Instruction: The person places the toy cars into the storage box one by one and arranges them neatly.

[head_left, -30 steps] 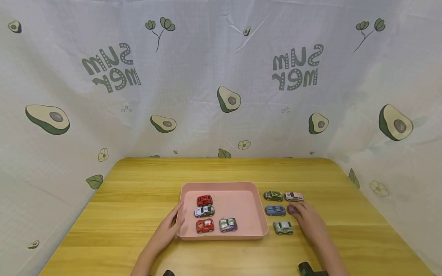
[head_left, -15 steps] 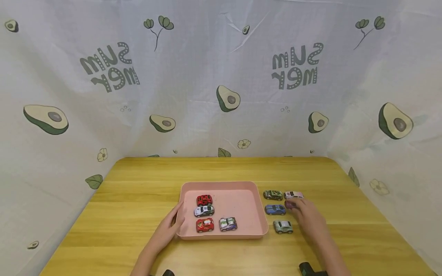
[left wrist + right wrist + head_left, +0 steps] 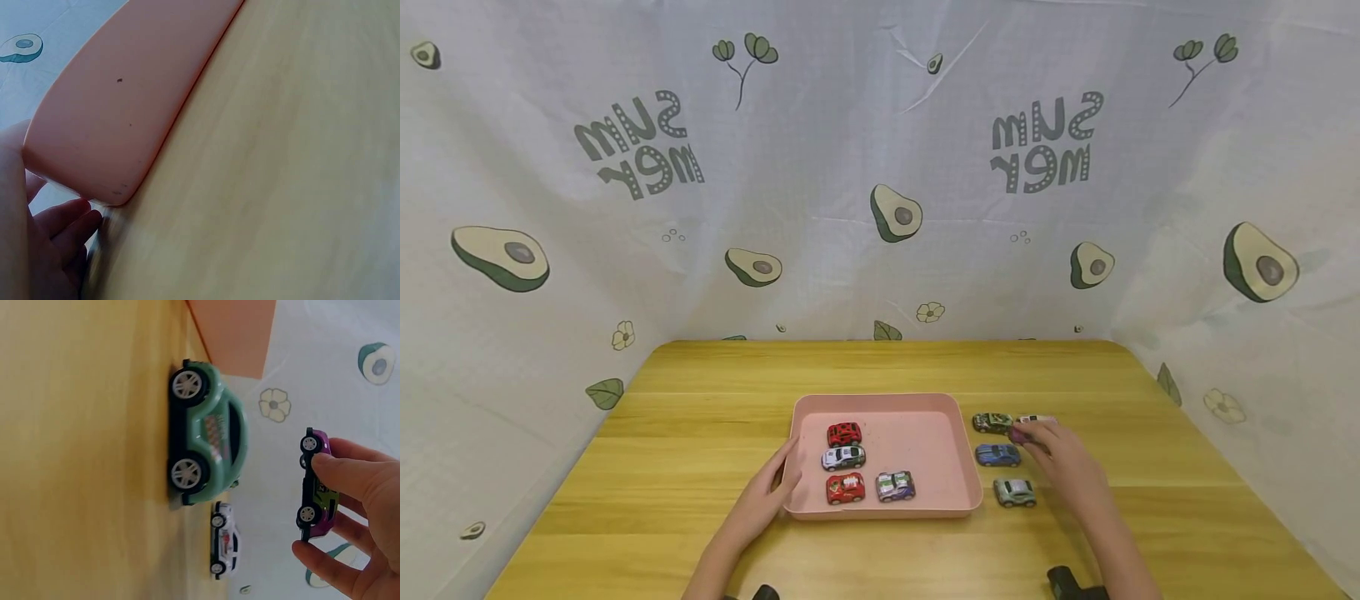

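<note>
My right hand (image 3: 1066,463) pinches a purple toy car (image 3: 1019,435) between thumb and fingers. In the right wrist view the purple-and-green toy car (image 3: 330,512) is up off the table, its wheels facing left. At the left end of the pink tray (image 3: 917,437), my left hand (image 3: 766,497) holds the wall, thumb over the rim and fingers outside, as the left wrist view also shows. Inside the tray stand a black-spotted red car (image 3: 844,434), a white car (image 3: 843,457), a red car (image 3: 846,488) and a silver-and-purple car (image 3: 895,486).
Right of the tray stand a dark green patterned car (image 3: 992,422), a blue car (image 3: 997,455) and a pale green car (image 3: 1014,492). A white-and-pink car (image 3: 1037,418) is partly hidden behind my right hand. A printed curtain (image 3: 820,167) surrounds the wooden table (image 3: 700,417).
My right hand has lifted the purple car from beside the blue car and carried it up and left, toward the dark green car. The left hand and tray stay put.
</note>
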The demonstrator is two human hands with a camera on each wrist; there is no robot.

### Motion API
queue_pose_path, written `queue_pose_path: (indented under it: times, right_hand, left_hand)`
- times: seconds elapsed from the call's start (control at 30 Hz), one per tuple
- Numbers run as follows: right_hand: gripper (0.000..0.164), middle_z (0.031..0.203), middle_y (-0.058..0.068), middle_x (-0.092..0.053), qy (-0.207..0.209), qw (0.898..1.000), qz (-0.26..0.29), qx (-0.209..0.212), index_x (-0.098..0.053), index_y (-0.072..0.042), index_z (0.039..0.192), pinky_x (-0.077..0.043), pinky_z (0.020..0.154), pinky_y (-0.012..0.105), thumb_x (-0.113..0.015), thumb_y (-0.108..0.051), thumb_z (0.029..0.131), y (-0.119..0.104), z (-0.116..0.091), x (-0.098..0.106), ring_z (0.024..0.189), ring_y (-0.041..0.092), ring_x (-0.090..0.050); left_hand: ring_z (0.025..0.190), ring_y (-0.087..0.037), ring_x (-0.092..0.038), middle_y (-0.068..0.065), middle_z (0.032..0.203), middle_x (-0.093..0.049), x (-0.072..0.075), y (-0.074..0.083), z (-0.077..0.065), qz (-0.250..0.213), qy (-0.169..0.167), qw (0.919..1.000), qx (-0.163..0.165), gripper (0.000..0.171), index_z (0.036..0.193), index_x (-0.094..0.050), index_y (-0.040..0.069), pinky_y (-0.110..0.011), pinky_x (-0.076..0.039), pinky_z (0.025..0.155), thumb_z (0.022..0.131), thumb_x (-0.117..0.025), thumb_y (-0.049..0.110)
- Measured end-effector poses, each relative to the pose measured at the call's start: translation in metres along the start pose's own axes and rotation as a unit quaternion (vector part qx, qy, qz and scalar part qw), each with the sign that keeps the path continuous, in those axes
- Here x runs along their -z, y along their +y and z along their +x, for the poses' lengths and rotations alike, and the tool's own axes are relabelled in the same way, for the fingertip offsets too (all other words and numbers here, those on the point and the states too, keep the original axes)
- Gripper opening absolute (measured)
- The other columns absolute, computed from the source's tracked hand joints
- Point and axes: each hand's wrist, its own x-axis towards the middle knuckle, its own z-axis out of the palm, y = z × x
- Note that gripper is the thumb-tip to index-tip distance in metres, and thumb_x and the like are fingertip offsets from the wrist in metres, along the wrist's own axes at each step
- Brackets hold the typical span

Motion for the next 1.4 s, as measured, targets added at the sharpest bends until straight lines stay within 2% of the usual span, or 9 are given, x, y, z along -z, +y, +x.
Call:
queue_pose_path:
  times: [0.1, 0.2, 0.43, 0.53, 0.67, 0.8, 1.13, 1.27, 1.4]
  right_hand:
    - [0.028, 0.099, 0.007, -0.066, 0.034, 0.999, -0.01, 0.026, -0.068, -0.01, 0.102, -0.054, 0.074, 0.044, -0.07, -0.007, 0.075, -0.006, 0.001, 0.001, 0.089, 0.028, -0.062]
    - [0.028, 0.098, 0.008, -0.067, 0.042, 0.998, -0.021, 0.034, -0.068, -0.011, 0.102, -0.054, 0.073, 0.044, -0.071, -0.008, 0.074, -0.013, 0.004, 0.004, 0.089, 0.028, -0.063]
    - [0.027, 0.106, 0.004, -0.065, -0.008, 1.0, -0.025, 0.016, -0.067, -0.017, 0.106, -0.054, 0.066, 0.041, -0.067, -0.014, 0.079, -0.035, 0.013, 0.005, 0.098, 0.029, -0.059]
    - [0.027, 0.104, 0.003, -0.065, 0.005, 0.999, -0.012, 0.045, -0.068, -0.016, 0.104, -0.054, 0.066, 0.037, -0.068, -0.011, 0.078, -0.044, 0.017, -0.001, 0.097, 0.025, -0.06]
    - [0.028, 0.098, 0.003, -0.066, 0.049, 0.993, -0.01, 0.111, -0.069, -0.013, 0.099, -0.055, 0.068, 0.033, -0.072, -0.005, 0.072, -0.053, 0.022, -0.011, 0.09, 0.022, -0.062]
    - [0.029, 0.097, 0.002, -0.065, 0.064, 0.988, -0.008, 0.142, -0.07, -0.013, 0.097, -0.055, 0.067, 0.03, -0.074, -0.005, 0.07, -0.062, 0.026, -0.018, 0.087, 0.02, -0.062]
    - [0.021, 0.095, -0.003, -0.065, 0.002, 0.997, 0.011, 0.081, -0.071, -0.021, 0.096, -0.055, 0.068, 0.029, -0.072, -0.014, 0.075, -0.092, 0.032, -0.03, 0.087, 0.015, -0.061]
    - [0.02, 0.097, -0.004, -0.066, -0.013, 0.996, 0.028, 0.086, -0.071, -0.021, 0.095, -0.055, 0.07, 0.028, -0.071, -0.014, 0.076, -0.102, 0.034, -0.039, 0.089, 0.014, -0.061]
    - [0.021, 0.098, -0.004, -0.066, -0.013, 0.993, 0.037, 0.114, -0.071, -0.02, 0.094, -0.054, 0.077, 0.029, -0.071, -0.012, 0.075, -0.111, 0.036, -0.051, 0.095, 0.014, -0.061]
  left_hand:
    - [0.138, -0.028, -0.024, -0.009, 0.148, -0.03, 0.0, 0.0, 0.0, -0.001, 0.001, 1.0, -0.001, 0.055, 0.141, -0.034, 0.023, -0.044, -0.021, 0.113, 0.09, -0.053, 0.035]
    - [0.137, -0.028, -0.024, -0.009, 0.148, -0.03, 0.0, 0.001, 0.0, 0.0, 0.001, 1.0, -0.001, 0.055, 0.141, -0.034, 0.024, -0.044, -0.021, 0.113, 0.09, -0.053, 0.035]
    - [0.138, -0.029, -0.024, -0.009, 0.148, -0.03, 0.0, 0.0, 0.0, 0.001, 0.001, 1.0, 0.0, 0.055, 0.141, -0.034, 0.024, -0.045, -0.021, 0.113, 0.091, -0.053, 0.036]
    - [0.138, -0.03, -0.024, -0.009, 0.148, -0.03, 0.0, 0.0, 0.0, 0.002, 0.002, 1.0, -0.003, 0.056, 0.141, -0.033, 0.024, -0.047, -0.021, 0.113, 0.091, -0.052, 0.037]
    - [0.137, -0.031, -0.024, -0.01, 0.148, -0.03, -0.001, 0.0, 0.0, 0.003, 0.004, 1.0, -0.005, 0.056, 0.141, -0.033, 0.024, -0.047, -0.021, 0.113, 0.09, -0.053, 0.036]
    - [0.137, -0.031, -0.024, -0.009, 0.148, -0.03, -0.001, 0.0, -0.001, 0.002, 0.005, 1.0, -0.003, 0.056, 0.141, -0.033, 0.025, -0.047, -0.021, 0.113, 0.09, -0.053, 0.036]
    - [0.138, -0.029, -0.023, -0.008, 0.148, -0.03, 0.0, 0.003, -0.003, -0.006, 0.003, 1.0, 0.003, 0.054, 0.141, -0.034, 0.027, -0.046, -0.02, 0.114, 0.091, -0.052, 0.038]
    - [0.138, -0.03, -0.024, -0.009, 0.148, -0.03, 0.0, 0.004, -0.003, -0.006, 0.003, 1.0, 0.002, 0.054, 0.141, -0.034, 0.027, -0.047, -0.02, 0.113, 0.091, -0.052, 0.039]
    - [0.137, -0.029, -0.025, -0.009, 0.148, -0.031, 0.0, 0.003, -0.003, -0.004, 0.006, 1.0, 0.0, 0.055, 0.141, -0.034, 0.027, -0.045, -0.02, 0.113, 0.09, -0.052, 0.038]
